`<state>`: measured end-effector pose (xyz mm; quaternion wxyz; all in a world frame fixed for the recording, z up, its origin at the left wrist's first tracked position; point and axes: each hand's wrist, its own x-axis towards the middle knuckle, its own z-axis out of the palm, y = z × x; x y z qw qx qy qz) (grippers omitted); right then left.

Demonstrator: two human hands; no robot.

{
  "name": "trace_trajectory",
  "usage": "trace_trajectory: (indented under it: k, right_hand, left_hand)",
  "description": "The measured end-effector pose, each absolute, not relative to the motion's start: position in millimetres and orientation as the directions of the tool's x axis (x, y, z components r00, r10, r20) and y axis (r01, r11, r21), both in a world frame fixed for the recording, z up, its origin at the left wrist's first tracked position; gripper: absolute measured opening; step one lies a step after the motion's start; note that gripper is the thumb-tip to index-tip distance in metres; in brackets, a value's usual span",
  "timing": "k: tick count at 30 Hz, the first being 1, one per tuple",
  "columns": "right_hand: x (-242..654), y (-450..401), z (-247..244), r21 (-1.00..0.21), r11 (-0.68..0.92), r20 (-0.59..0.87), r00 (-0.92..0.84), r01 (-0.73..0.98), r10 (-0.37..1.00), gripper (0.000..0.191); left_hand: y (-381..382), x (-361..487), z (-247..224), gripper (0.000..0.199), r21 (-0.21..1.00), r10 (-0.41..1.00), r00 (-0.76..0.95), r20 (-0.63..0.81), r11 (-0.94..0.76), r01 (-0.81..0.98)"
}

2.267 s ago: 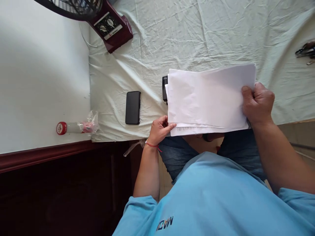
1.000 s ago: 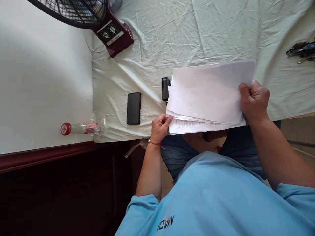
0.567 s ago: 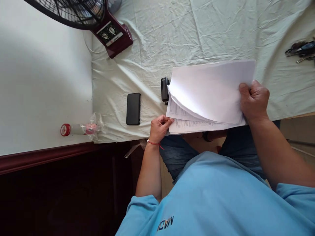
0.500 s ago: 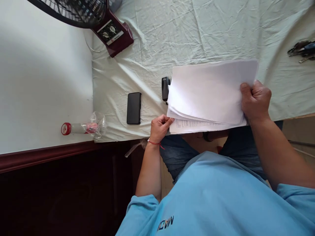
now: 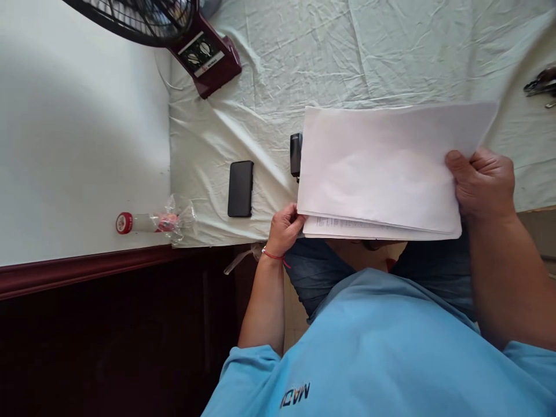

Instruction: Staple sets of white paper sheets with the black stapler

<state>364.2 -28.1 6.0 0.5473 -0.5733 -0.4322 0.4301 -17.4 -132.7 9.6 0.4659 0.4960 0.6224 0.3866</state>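
Note:
A stack of paper sheets [image 5: 377,162] lies between my hands, tilted up over the table's near edge. The top sheet is blank; beneath it, a strip of printed text shows along the near edge. My right hand [image 5: 486,182] is closed on the right side of the papers, thumb on top and fingers hidden underneath. At the near left corner, my left hand [image 5: 284,229] pinches the sheets between thumb and fingers. Just beyond the papers' left edge sits a black stapler-like object [image 5: 295,153], partly covered by them.
A black phone [image 5: 240,189] lies left of the papers on the cloth-covered table [image 5: 278,75]. A dark red fan [image 5: 217,63] stands at the back left. Farther left is a red-capped clear tube [image 5: 143,223] in plastic wrap. Keys [image 5: 542,81] lie far right.
My right hand has moved right and slightly toward me, drawing the upper sheets with it. The top sheet now lies flatter, and less printed text shows. My left hand stays at the corner.

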Motion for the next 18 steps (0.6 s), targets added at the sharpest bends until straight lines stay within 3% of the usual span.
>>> trace_trajectory:
  k: [8, 12, 16, 18]
  right_hand:
    - [373.8, -29.6, 8.1, -1.0, -0.023, -0.022, 0.269, 0.0, 0.963, 0.058]
    - [369.5, -32.1, 11.5, -1.0, 0.006, 0.011, 0.23, 0.024, 0.973, 0.055]
    - [364.1, -33.5, 20.8, -0.996, 0.075, 0.083, 0.212, 0.048, 0.974, 0.053]
    - [363.0, -33.0, 26.6, -0.991, 0.123, 0.131, 0.206, 0.052, 0.97, 0.049]
  left_hand:
    - [-134.3, -15.3, 13.4, 0.015, 0.951, 0.982, -0.062, -0.179, 0.188, 0.247]
    - [-136.4, -17.3, 14.7, 0.035, 0.957, 0.963, -0.084, -0.255, 0.264, 0.122]
    - [-136.2, -16.2, 17.7, 0.072, 0.948, 0.944, -0.122, -0.307, 0.292, -0.125]
    - [-133.4, -13.5, 17.5, 0.08, 0.943, 0.935, -0.151, -0.32, 0.299, -0.148]
